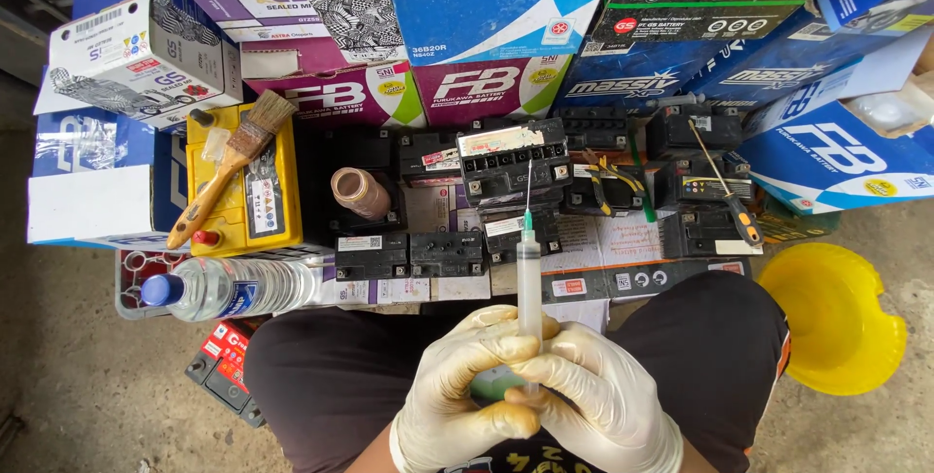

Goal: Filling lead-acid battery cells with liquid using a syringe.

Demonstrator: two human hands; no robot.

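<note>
Battery cartons stacked along the back, blue, purple, white. In front of them a row of small black batteries on flattened cardboard on the floor. Yellow battery at left with a paintbrush lying across it. Yellow funnel on the floor at right, beside the knee. Clear water bottle lying on its side at left, blue cap. Screwdriver and pliers on the batteries at right. Tape roll near centre.

Syringe held upright over the lap, needle pointing up and away toward the black batteries, green hub at the tip. Both hands gloved. Left hand wrapped shut round the lower barrel. Right hand closed on the plunger end, fingers overlapping the left.

Handling, my read: light, stiff plastic barrel, gloves look wet so likely slippery. Needle is thin, will bend or prick, keep off it. Grip mid-barrel, thumb on plunger. Contents not readable from here.
</note>
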